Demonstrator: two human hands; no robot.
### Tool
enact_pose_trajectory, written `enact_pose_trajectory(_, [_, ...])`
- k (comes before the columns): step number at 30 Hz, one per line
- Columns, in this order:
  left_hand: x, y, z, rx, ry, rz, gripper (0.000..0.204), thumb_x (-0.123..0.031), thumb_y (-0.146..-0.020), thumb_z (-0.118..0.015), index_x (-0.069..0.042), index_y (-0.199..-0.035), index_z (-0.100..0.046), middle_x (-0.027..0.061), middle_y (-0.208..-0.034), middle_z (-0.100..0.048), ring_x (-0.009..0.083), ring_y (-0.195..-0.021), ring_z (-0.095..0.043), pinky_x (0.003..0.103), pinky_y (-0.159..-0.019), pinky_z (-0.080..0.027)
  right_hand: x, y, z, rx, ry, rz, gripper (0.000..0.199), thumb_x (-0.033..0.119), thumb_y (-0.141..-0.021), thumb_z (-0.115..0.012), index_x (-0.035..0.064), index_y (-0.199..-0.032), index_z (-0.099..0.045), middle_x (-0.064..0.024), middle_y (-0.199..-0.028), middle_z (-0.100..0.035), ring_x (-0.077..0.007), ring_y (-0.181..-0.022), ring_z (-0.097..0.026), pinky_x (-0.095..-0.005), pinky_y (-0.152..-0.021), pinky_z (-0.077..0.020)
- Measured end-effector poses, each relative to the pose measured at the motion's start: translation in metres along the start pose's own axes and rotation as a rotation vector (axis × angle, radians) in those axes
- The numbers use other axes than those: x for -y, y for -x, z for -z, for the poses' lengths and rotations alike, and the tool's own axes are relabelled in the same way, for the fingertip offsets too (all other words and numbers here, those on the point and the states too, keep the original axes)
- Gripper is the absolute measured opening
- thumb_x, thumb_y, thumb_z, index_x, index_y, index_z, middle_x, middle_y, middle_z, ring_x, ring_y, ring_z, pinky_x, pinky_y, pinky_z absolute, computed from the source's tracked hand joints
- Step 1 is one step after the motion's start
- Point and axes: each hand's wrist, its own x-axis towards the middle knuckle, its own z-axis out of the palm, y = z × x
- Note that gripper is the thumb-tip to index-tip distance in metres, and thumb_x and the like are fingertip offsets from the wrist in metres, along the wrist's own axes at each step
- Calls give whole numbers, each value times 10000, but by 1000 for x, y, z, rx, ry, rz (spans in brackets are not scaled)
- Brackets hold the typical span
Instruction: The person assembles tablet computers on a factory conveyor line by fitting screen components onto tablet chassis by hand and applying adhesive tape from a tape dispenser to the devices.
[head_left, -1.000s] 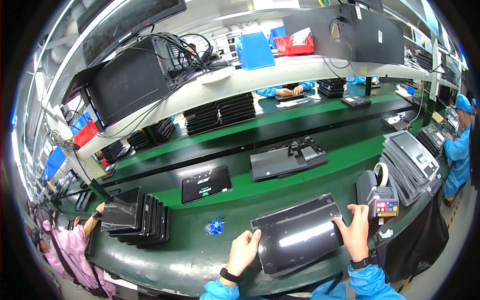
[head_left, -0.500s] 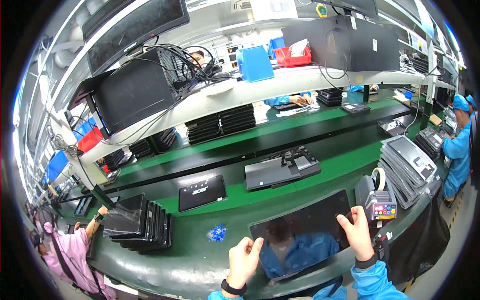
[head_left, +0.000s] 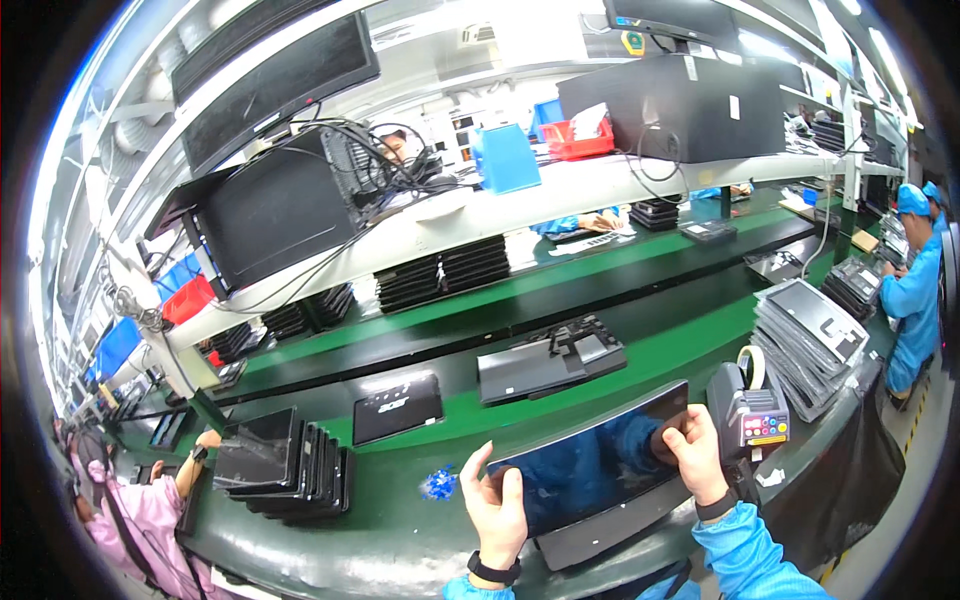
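A glossy black screen panel [head_left: 600,455] is tilted up in front of me, mirroring blue sleeves. My left hand [head_left: 497,515] grips its left edge, the thumb and forefinger on either side of the corner. At the right edge, my right hand [head_left: 700,460] is closed on the panel with its fingers curled. Below the panel's lower edge, a flat dark grey piece [head_left: 615,525] shows; whether it is joined to the panel I cannot tell. Left of my left hand lies a small heap of blue bits [head_left: 438,484].
A tape dispenser [head_left: 745,410] stands right of the panel, beside stacked bagged panels [head_left: 815,345]. Black panels [head_left: 285,465] are stacked at left. A black lid [head_left: 398,408] and a dark assembly [head_left: 550,365] lie farther back. A person in pink [head_left: 145,530] works at left.
The panel has tipped so its near edge is raised, uncovering the grey piece underneath. My left hand's fingers have spread more, and the reflection has shifted.
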Motion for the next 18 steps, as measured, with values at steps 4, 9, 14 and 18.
enact_pose_trajectory(4, [13,1,4,-25,-34,-65,420,17,-862,-578,-19,-1253,-427,60,-1034,-541,91,-811,-527,213,-725,-438,2,-3,0,30,-18,-39,326,15,-831,-667,36,-1063,-440,-25,-854,-551,-98,-779,-528,-221,-703,-437])
enact_pose_trajectory(9, [24,-1,-1,-16,-71,-54,357,23,-853,-579,-21,-1190,-469,66,-1082,-528,114,-881,-529,236,-756,-445,17,6,-1,-61,65,-65,329,17,-804,-687,30,-1051,-469,-30,-858,-561,-113,-775,-537,-232,-698,-442])
enact_pose_trajectory(14, [20,5,0,-121,-333,-240,253,-32,-834,-520,-27,-1085,-489,36,-1054,-470,126,-926,-445,264,-846,-377,50,64,18,-407,606,176,112,46,-838,-628,19,-912,-548,-27,-813,-541,-94,-726,-511,-233,-657,-422])
enact_pose_trajectory(18, [5,5,-5,-108,-246,-146,268,-51,-876,-546,-12,-1133,-482,87,-1109,-506,176,-1002,-483,300,-910,-368,33,115,75,-766,258,-188,181,209,-946,-520,33,-908,-539,-8,-704,-519,-67,-566,-463,-218,-521,-393])
